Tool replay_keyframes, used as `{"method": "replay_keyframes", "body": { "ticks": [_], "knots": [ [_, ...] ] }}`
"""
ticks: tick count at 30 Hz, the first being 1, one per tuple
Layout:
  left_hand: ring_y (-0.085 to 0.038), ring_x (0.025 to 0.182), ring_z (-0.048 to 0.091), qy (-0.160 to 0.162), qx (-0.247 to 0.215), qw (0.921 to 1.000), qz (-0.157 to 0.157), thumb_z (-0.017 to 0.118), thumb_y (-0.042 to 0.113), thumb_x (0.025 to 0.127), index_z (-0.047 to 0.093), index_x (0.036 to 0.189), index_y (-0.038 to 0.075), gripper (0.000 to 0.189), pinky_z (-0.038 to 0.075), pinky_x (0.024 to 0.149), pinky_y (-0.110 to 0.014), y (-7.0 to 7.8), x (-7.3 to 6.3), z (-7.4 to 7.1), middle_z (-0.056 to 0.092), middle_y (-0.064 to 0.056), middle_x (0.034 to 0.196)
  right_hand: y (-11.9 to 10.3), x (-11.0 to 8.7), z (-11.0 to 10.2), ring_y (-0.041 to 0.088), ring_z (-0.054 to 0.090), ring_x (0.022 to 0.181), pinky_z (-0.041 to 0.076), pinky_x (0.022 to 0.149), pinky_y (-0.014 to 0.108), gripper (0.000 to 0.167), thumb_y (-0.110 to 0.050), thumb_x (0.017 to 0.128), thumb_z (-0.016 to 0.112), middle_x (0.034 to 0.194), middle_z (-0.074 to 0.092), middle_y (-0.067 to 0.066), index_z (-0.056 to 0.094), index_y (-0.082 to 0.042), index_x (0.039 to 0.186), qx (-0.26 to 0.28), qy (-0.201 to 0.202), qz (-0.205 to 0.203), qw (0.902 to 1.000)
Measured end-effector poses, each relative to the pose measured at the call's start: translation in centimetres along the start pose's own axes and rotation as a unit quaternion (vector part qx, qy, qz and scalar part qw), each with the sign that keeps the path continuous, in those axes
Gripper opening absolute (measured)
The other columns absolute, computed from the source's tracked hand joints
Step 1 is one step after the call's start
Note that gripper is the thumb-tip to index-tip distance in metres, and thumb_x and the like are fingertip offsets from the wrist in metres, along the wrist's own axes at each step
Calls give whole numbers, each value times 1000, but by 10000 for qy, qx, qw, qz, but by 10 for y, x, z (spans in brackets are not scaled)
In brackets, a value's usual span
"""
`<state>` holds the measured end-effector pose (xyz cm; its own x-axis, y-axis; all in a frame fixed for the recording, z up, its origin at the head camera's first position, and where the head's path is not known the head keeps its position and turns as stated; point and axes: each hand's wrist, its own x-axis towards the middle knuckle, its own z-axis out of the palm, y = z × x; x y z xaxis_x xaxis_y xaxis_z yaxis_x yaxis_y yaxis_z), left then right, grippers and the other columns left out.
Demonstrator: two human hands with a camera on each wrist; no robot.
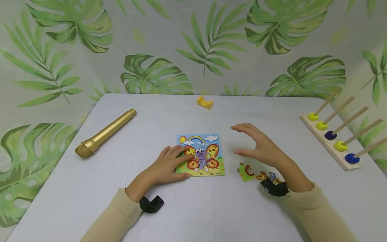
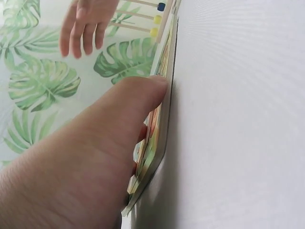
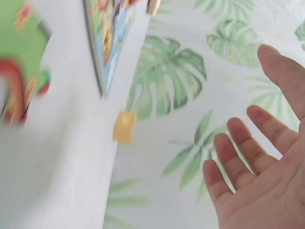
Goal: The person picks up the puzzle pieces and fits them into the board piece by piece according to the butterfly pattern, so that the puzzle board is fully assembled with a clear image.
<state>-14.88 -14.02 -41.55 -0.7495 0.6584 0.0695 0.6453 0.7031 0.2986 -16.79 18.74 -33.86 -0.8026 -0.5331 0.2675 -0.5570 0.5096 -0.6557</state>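
A square butterfly picture puzzle [image 1: 211, 153] lies on the white table. My left hand [image 1: 164, 167] rests on its left side with fingers spread over the picture. In the left wrist view, the left thumb [image 2: 155, 88] touches the near edge of the puzzle board [image 2: 164, 129]. To the right of the puzzle, my right hand [image 1: 261, 146] is raised with thumb and fingers apart, holding nothing. Under it lie a green puzzle piece [image 1: 245, 172] and several smaller pieces [image 1: 262, 175], partly hidden by the right wrist's black camera mount [image 1: 274, 188].
A gold toy microphone [image 1: 105, 133] lies at the left. Near the back edge sits a small yellow notched block [image 1: 205, 103]. At the right stands a wooden peg base [image 1: 328, 144] with upright pegs and yellow and blue beads. Leaf-patterned cloth [image 1: 157, 40] hangs behind the table.
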Motion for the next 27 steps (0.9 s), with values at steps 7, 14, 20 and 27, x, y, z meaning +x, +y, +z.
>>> {"method": "replay_keyframes", "body": {
  "ticks": [7,14,20,27],
  "knots": [
    [-22,132,14,-8,-14,10000,-11,49,60,81,39,137,30,64,7,103,-50,0,1,2,23,2,145,23,-50,-31,26,37,115,30,89,59,66,-14,73,75,129,43,6,45,-15,131,-259,544,676,9959],
    [-22,132,15,50,-2,10000,44,49,60,81,39,136,29,64,7,103,-52,1,2,1,23,2,145,57,-85,-38,29,34,116,27,88,63,66,-17,76,72,130,41,12,39,-9,133,-97,350,1486,9882],
    [-21,132,15,7,12,10000,-21,50,59,81,39,136,28,64,7,103,-50,2,1,-1,23,3,145,80,-95,-38,42,29,119,23,88,66,68,-24,80,69,134,34,20,33,-8,136,115,-300,1888,9815],
    [-21,132,15,17,8,10000,-19,49,59,81,39,136,29,64,7,103,-51,1,0,0,23,3,145,93,-101,-40,38,20,127,14,96,62,60,-21,79,69,136,35,18,42,-7,131,208,-694,1878,9795]
  ]
}}
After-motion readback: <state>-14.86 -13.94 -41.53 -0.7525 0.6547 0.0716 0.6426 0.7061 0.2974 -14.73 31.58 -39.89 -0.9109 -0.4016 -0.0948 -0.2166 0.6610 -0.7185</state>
